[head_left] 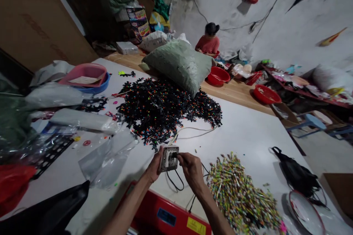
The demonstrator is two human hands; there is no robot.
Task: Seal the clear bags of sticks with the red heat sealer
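A small square fitting [169, 158], with a grey frame and a pale centre, sits up off the worktop between the person's two hands, tilted toward the head camera. The left hand [154, 165] grips it from the near-left side, its fingers [160, 158] closed around the edge of the frame. The right hand [191, 170] comes in from the other side, its fingers [180, 158] pinched together against the middle of the face, clamped on the fitting. A looped black cord [175, 181] hangs just below the hands, and a thin pale wire [193, 130] curves away across the white worktop [242, 132].

Just above the hands spreads a dense, tangled heap of black plastic strips [162, 112], dotted with orange, green and red beads — its lower edge nearly reaches the fitting. To the right lies a loose pile of small striped cylinders [238, 191] in yellow, green and pink. A crumpled clear plastic bag [107, 158] lies to the left of the hands, and the red casing of a machine [162, 216] with blue and yellow labels sits at the near edge. Farther off, a co-worker in a red top [208, 42] sits behind a bulging green sack [179, 64].
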